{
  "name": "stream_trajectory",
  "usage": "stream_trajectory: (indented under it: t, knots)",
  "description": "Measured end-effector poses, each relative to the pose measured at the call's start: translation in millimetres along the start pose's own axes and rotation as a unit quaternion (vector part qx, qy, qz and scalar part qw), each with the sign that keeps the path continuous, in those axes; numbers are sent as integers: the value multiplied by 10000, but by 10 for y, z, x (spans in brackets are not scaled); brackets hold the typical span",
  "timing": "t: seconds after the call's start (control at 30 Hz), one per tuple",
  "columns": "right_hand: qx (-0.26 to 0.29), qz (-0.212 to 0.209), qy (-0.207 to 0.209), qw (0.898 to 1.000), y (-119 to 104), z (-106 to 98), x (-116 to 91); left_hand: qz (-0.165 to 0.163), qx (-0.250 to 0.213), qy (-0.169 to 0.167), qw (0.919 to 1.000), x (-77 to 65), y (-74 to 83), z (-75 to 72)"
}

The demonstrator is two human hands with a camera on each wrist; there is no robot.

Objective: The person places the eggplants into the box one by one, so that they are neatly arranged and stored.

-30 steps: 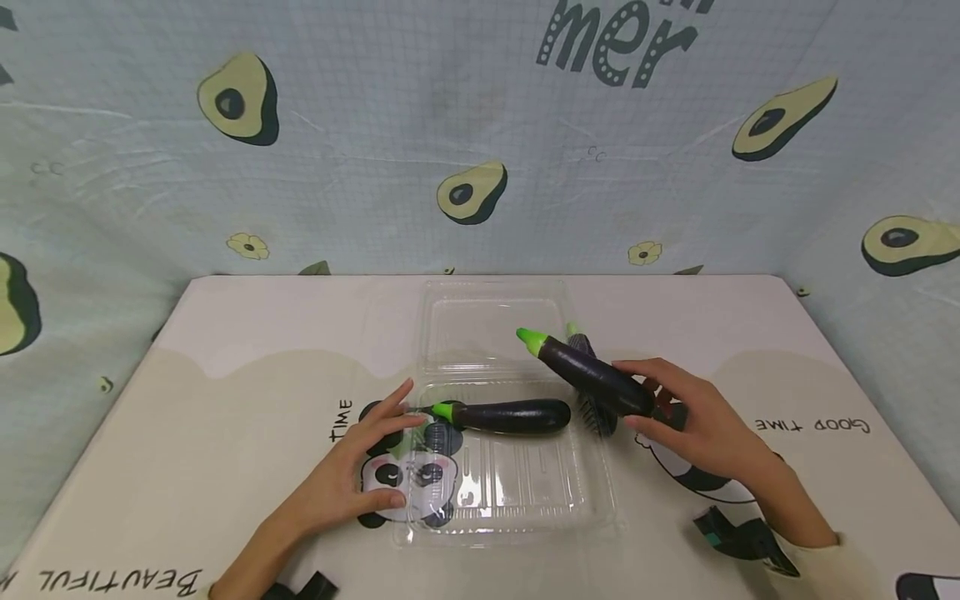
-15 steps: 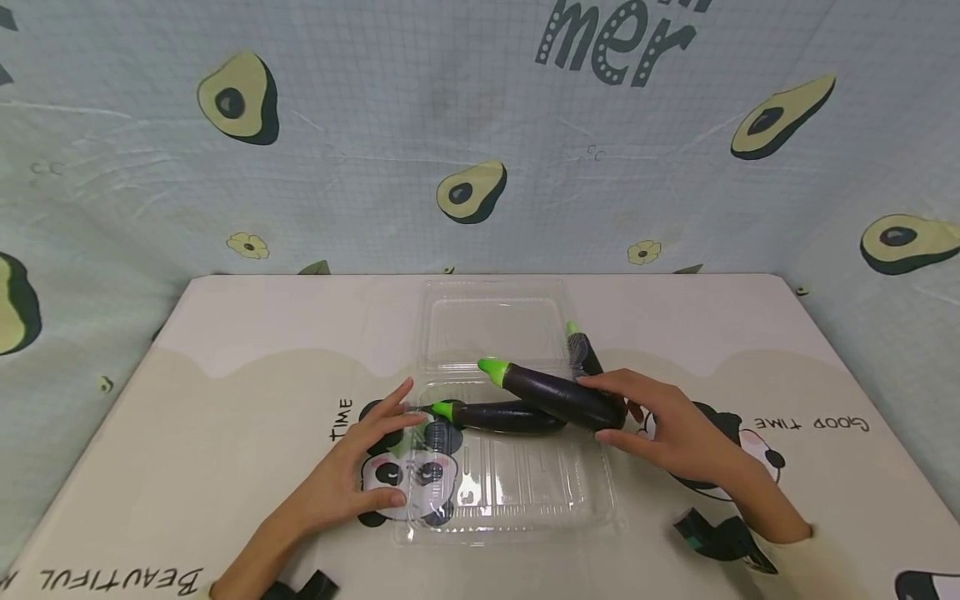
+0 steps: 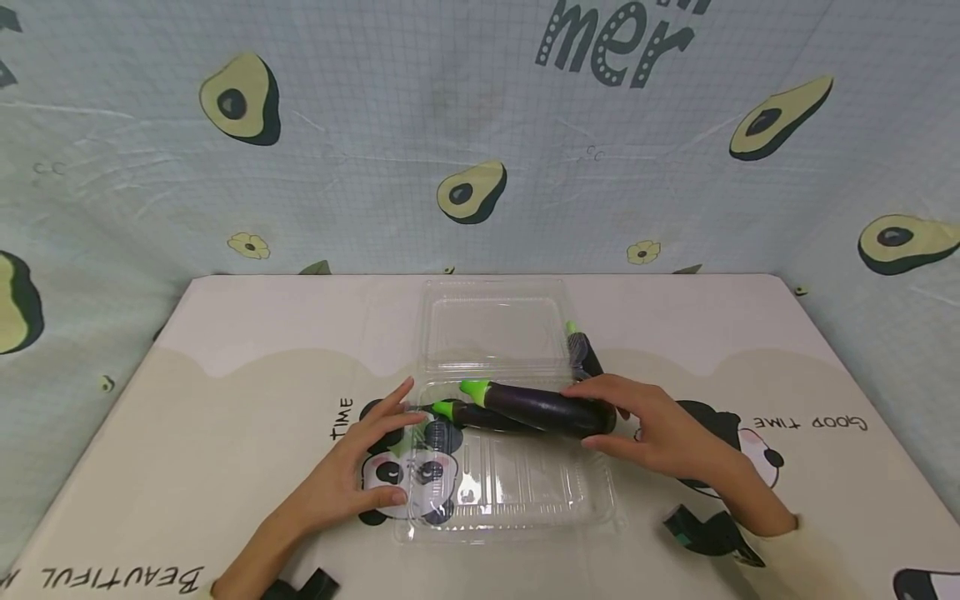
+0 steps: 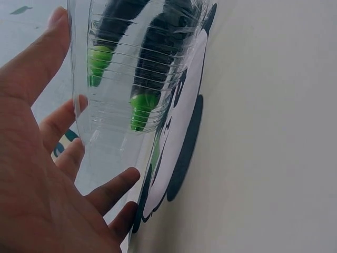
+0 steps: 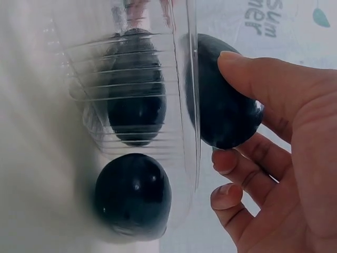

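My right hand pinches the fat end of a dark purple eggplant with a bright green tip. That eggplant hangs over a clear plastic clamshell box, with its fat end at the box's right rim in the right wrist view. A second eggplant lies inside the box, partly hidden beneath the held one. Outside, at the right, lies a third eggplant, partly covered in the head view. With spread fingers, my left hand touches the box's left edge.
Toward the back, the transparent lid lies folded open on the table. The white-and-beige tabletop carries printed pandas and lettering. An avocado-print cloth hangs behind and at the sides.
My right hand has carried the held eggplant left and lower, from beside the box to over the one inside. The left hand has stayed in place.
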State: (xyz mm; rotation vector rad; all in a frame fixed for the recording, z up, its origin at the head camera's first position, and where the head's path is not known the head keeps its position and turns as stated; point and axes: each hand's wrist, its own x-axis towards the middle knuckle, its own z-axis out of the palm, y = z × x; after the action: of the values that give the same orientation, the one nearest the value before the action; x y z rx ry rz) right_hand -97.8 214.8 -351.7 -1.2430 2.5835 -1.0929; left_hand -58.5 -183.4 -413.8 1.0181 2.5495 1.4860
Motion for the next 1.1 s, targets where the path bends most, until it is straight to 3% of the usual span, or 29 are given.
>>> stream_trajectory:
  t: [0.33, 0.63, 1.1]
  knots:
    - [-94, -472, 23, 9988, -1, 97, 67, 55, 16, -24, 10000, 7, -9, -4]
    - [-481, -234, -221, 9983, -58, 163, 116, 76, 8, 1, 10000, 7, -10, -5]
    - [-593, -596, -205, 9963, -49, 290, 232, 106, -23, 2, 9999, 1, -13, -15]
